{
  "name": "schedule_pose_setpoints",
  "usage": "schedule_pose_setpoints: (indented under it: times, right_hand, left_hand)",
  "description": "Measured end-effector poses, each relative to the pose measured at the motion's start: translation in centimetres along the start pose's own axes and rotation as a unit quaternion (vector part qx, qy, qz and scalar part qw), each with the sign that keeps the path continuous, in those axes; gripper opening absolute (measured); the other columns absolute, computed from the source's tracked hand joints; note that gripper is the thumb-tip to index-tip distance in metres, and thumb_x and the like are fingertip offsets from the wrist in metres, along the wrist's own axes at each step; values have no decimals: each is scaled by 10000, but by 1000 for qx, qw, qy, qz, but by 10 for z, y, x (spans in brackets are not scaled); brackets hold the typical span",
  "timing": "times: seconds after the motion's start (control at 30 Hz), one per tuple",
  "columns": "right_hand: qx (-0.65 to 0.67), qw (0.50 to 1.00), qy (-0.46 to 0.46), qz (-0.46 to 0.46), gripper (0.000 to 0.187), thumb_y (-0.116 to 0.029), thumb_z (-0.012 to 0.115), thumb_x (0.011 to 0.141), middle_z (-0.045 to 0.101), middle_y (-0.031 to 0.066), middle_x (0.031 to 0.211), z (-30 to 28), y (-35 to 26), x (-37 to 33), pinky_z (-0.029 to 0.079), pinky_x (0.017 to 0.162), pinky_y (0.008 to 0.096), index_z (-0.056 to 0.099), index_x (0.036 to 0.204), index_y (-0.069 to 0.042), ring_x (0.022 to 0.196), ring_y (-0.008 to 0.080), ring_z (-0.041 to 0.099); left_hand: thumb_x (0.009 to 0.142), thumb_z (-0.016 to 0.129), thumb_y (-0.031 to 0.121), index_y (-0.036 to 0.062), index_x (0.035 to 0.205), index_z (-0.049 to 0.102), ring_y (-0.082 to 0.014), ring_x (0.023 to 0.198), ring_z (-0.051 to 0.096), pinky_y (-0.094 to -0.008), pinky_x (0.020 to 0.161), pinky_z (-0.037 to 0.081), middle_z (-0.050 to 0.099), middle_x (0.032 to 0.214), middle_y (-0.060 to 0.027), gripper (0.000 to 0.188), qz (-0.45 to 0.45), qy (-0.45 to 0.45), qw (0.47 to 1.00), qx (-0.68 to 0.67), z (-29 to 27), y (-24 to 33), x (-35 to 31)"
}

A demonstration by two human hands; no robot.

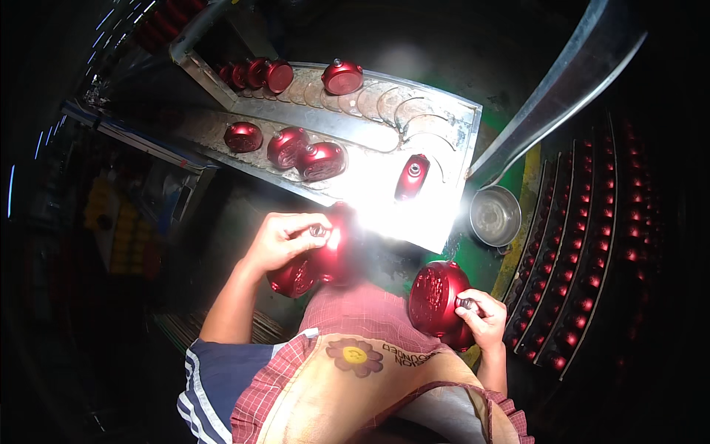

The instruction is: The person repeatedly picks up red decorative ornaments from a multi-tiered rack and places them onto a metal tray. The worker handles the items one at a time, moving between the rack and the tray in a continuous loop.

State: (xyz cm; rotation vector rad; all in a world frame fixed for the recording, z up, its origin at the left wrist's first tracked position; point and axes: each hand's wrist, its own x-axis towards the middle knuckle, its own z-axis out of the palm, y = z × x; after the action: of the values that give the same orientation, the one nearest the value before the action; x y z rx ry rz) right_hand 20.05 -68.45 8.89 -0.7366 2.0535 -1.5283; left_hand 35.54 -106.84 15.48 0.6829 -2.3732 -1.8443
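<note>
Some open room is seen between the hands, just short of the conveyor's [362, 134] near edge. A red vessel [339, 255] is gripped by its neck in the left hand [290, 240], another red vessel [436, 296] likewise in the right hand [484, 320]. The conveyor — partly washed out by glare — is surrounded by dimness (green floor [477, 257] beside it). More red vessels [342, 77] are carried there; the right side is hemmed by a metal bar [562, 89], a steel bowl [495, 216] and rows of red pieces [586, 304].

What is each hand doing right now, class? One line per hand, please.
Left hand: closed, gripping a shiny red vessel at its metal neck.
Right hand: closed, gripping another red vessel, also at the neck.
</note>
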Motion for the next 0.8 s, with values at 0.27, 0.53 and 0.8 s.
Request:
schedule_pose_setpoints:
  times: [0.27,0.53,0.8]
  right_hand:
    - [65,985,143,-67,274,51,725,825,593,-27,862,58,-82,200,376,636,185,678,1094,30,709,35,471]
    - [34,980,167,-101,220,5,679,919,588,-59,866,88,-80,436,284,547,155,661,1138,-15,668,-7,444]
    - [-177,978,96,57,177,-19,731,835,498,-75,658,98,-20,530,345,524,225,705,1009,-30,579,35,433]
  left_hand:
    - [746,745,-11,20,1030,731,-50,566,482,-220,536,380,632,736,-30,286,252,38,945,206,-216,46,141]
    - [767,719,177,111,1035,734,-204,535,547,-350,588,467,557,574,-109,276,308,-65,939,139,-192,-8,410]
    - [754,681,99,140,1020,741,-328,746,665,-430,710,506,671,767,-185,276,291,-114,937,154,-91,-80,533]
